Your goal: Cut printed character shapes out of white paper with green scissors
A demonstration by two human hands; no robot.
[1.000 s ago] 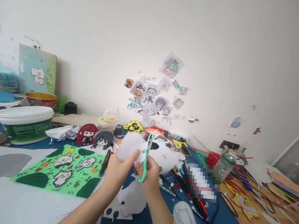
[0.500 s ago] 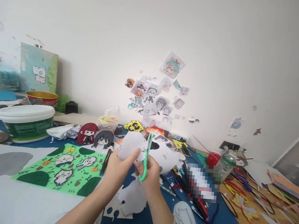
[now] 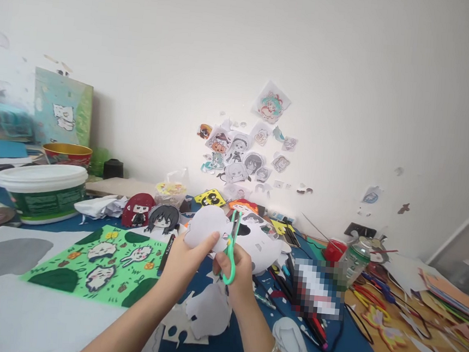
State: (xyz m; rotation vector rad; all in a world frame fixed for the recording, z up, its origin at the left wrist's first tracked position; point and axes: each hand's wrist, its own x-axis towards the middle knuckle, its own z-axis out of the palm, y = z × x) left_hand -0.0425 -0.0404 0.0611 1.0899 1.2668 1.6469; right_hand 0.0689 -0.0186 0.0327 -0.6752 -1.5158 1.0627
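My left hand (image 3: 191, 251) pinches a white paper cutout (image 3: 206, 227) with a rounded outline, its blank side toward me, thumb on top. My right hand (image 3: 238, 266) grips a pair of green-handled scissors (image 3: 230, 258), blades pointing up and away, at the right edge of the cutout. The blades look slightly apart. Beneath my hands lies another white paper piece (image 3: 208, 309) with an irregular edge. Behind the scissors more white cut paper (image 3: 258, 249) is spread out.
To the left lie a green drawn sheet (image 3: 123, 276) and a white lidded tub (image 3: 42, 195). Character cutouts (image 3: 164, 219) stand behind. Pens (image 3: 315, 328), a glass jar (image 3: 356, 258) and a stack of coloured paper (image 3: 457, 302) are on the right. Small drawings (image 3: 235, 170) cling to the wall.
The scissors' handles have spread and turned a little in my right hand, and the blades have parted slightly. My left hand keeps the cutout in nearly the same place.
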